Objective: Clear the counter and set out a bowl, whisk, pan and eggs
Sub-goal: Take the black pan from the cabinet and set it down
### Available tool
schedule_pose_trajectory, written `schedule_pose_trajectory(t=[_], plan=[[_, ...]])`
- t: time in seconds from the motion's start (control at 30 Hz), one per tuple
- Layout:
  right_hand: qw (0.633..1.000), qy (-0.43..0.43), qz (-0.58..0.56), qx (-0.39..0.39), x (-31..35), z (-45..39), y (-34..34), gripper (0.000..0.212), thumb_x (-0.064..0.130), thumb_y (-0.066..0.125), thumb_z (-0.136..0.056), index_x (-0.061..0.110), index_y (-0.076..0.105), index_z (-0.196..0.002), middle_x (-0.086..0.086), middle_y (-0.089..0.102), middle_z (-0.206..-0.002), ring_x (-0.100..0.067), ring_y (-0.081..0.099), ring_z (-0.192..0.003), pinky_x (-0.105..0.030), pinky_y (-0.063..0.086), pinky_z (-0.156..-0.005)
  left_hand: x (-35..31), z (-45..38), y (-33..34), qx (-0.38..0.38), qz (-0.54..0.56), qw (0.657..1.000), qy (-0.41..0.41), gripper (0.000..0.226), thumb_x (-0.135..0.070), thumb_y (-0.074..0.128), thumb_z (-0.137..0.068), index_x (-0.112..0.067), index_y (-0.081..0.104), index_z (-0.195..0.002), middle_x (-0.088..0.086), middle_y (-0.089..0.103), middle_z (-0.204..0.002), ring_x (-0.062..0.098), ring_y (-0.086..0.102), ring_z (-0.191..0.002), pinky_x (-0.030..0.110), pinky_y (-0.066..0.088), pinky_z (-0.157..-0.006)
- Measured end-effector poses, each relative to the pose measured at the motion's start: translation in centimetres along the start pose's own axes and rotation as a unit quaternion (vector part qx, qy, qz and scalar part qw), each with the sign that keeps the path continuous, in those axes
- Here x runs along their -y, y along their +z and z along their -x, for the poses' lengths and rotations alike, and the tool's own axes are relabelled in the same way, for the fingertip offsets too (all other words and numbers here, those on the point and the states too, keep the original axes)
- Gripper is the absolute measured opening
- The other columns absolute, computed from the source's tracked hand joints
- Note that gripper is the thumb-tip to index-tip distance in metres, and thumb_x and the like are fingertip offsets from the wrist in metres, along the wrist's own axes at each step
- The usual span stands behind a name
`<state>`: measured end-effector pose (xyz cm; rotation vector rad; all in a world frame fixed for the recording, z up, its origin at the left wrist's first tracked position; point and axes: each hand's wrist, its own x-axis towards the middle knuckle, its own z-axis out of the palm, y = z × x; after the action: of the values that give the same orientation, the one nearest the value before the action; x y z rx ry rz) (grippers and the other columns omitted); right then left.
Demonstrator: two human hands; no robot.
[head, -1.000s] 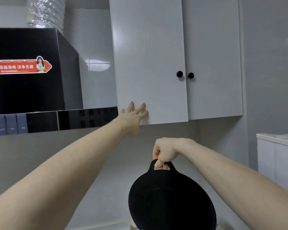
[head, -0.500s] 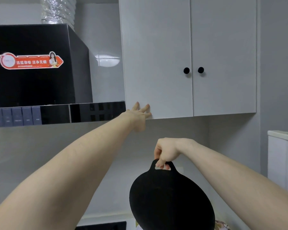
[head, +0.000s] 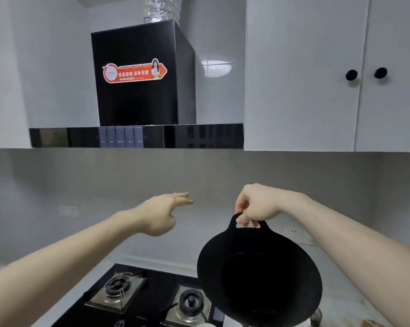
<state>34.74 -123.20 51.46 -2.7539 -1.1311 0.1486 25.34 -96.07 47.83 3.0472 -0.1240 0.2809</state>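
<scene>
Below the right grip (head: 256, 206) hangs the pan (head: 258, 277).

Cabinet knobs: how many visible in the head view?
2. Both black, side by side on the white upper cabinet at top right: left door knob and right door knob, flanking the seam between the doors. The cabinet runs off frame, so more may be hidden.

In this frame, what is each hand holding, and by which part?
The right hand grips the black pan by its loop handle at the rim, so it hangs. The left hand holds nothing.
</scene>
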Motion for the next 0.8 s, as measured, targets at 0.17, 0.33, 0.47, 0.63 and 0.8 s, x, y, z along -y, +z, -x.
schedule_pose_trajectory(t=[0.17,0.33,0.47,0.63,0.8], plan=[[0.997,-0.063,-0.037,-0.029,5.2,-2.3,3.2,0.016,0.029,0.067,-0.089,0.021,0.074,-0.078,0.004,0.075,-0.074,-0.008,0.067,-0.059,-0.032,0.058,-0.07,6.7,9.9,4.5,0.07,0.129,0.983,-0.109,0.058,-0.012,0.046,-0.093,-0.04,0.05,-0.144,-0.02,0.049,-0.15,0.005,0.046,-0.138,0.027,0.039,-0.112],[0.99,-0.128,-0.061,-0.018,12.9,-5.3,7.5,0.017,0.032,0.067,-0.09,0.023,0.07,-0.076,0.002,0.072,-0.073,-0.014,0.065,-0.053,-0.031,0.058,-0.059,13.0,19.2,8.1,0.069,0.249,0.938,-0.231,0.029,-0.025,0.052,-0.102,-0.029,0.062,-0.129,-0.021,0.069,-0.111,-0.005,0.067,-0.096,0.006,0.045,-0.076],[0.982,-0.174,-0.071,-0.017,18.0,-7.3,11.5,0.016,0.039,0.066,-0.092,0.027,0.068,-0.08,0.008,0.072,-0.078,-0.005,0.066,-0.064,-0.032,0.056,-0.067,16.0,24.1,10.5,0.086,0.332,0.873,-0.347,0.031,-0.036,0.046,-0.105,-0.015,0.067,-0.114,-0.003,0.079,-0.1,0.017,0.076,-0.091,0.027,0.053,-0.076],[0.964,-0.239,-0.113,-0.037,25.2,-9.0,16.7,0.017,0.043,0.066,-0.091,0.028,0.064,-0.081,0.011,0.069,-0.08,-0.006,0.062,-0.079,-0.029,0.046,-0.069,19.5,31.8,14.0,0.12,0.378,0.799,-0.451,0.055,-0.052,0.041,-0.103,-0.009,0.071,-0.085,0.006,0.08,-0.092,0.026,0.077,-0.092,0.038,0.055,-0.093],[0.946,-0.263,-0.186,-0.046,31.1,-8.8,21.1,0.025,0.037,0.077,-0.084,0.023,0.059,-0.076,0.007,0.061,-0.062,-0.004,0.052,-0.059,-0.024,0.042,-0.06,21.8,38.1,17.0,0.136,0.455,0.724,-0.499,0.079,-0.069,0.051,-0.084,0.005,0.072,-0.105,0.022,0.076,-0.097,0.028,0.077,-0.088,0.04,0.059,-0.088]])
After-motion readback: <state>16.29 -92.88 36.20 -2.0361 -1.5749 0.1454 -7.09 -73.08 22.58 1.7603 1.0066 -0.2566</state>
